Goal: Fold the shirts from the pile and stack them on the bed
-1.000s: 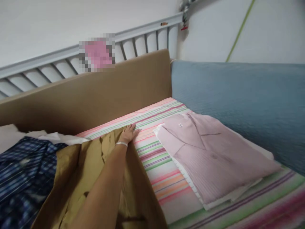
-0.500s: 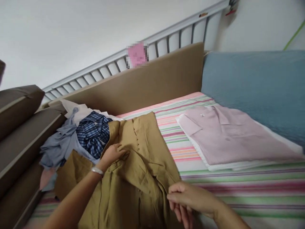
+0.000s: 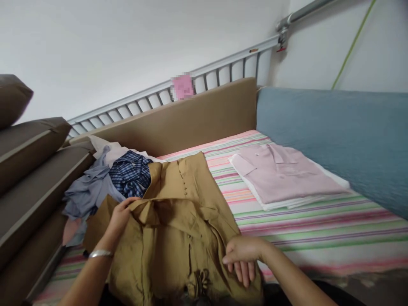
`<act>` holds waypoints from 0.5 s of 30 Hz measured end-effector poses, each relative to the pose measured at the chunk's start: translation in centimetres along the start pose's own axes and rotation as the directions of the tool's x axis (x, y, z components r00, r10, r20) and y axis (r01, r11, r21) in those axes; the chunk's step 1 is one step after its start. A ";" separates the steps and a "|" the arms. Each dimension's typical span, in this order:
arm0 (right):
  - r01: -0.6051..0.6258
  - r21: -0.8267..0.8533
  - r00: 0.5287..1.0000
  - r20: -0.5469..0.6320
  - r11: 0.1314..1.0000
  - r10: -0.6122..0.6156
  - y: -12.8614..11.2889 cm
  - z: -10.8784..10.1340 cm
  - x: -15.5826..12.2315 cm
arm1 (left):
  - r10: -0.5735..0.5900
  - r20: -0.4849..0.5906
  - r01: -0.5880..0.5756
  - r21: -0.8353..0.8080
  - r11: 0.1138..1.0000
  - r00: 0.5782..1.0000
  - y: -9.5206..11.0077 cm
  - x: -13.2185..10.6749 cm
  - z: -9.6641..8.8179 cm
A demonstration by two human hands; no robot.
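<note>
A mustard-brown garment (image 3: 168, 242) with a row of small buttons lies spread on the striped bed, part of it folded over. My left hand (image 3: 120, 216), with a silver bangle at the wrist, is closed on a raised edge of it near the upper left. On the garment's right side my right hand (image 3: 241, 259) pinches the cloth between thumb and forefinger, its other fingers hanging loosely. A dark, knotted or bunched detail shows at the garment's lower edge, too unclear to name. Just beyond the left hand lies a crumpled blue plaid shirt (image 3: 129, 172).
Light blue clothing (image 3: 89, 182) is heaped at the left, against stacked brown cushions (image 3: 35, 165). A folded pale pink shirt (image 3: 283, 178) lies on white cloth on the striped sheet (image 3: 318, 238). A brown board (image 3: 204, 123) and a blue padded panel (image 3: 331, 127) border the bed.
My left hand has moved left and lifted the garment's edge, drawing it into a taut line. My right hand stays at the right side. The view has shifted slightly.
</note>
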State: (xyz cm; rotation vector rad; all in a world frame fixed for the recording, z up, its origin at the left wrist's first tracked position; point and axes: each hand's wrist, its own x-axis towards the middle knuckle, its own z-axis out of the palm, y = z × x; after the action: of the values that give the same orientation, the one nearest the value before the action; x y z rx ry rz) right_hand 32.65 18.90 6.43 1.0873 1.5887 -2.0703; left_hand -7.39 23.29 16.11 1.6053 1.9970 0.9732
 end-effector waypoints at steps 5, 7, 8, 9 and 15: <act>0.026 0.004 1.000 -0.007 1.000 -0.026 0.1 -0.1 0.0 | -0.123 -0.019 0.112 -0.296 0.949 0.992 -6.2 -4.2 -5.2; 0.050 0.007 0.998 -0.034 0.999 -0.050 0.2 0.1 -0.2 | -0.174 -0.027 0.160 -0.277 0.947 0.984 -8.3 -5.9 -5.0; 0.054 0.008 0.997 -0.051 0.999 -0.053 0.2 0.1 -0.3 | -0.227 -0.056 0.203 -0.281 0.938 0.972 -9.2 -6.9 -4.6; 0.047 0.008 0.997 -0.066 0.999 -0.046 0.3 0.2 -0.4 | -0.298 -0.110 0.254 -0.301 0.919 0.948 -10.0 -7.9 -4.1; 0.080 -0.011 0.984 -0.157 0.997 -0.081 0.5 0.9 -0.7 | -0.654 -0.270 0.409 -0.598 0.689 0.707 -10.3 -14.7 -2.1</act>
State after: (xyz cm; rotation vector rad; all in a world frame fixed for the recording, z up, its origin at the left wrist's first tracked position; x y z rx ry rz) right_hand 33.11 17.77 6.69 1.2313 1.7380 -2.0754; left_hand -12.02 7.59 8.35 0.4381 2.0717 1.5432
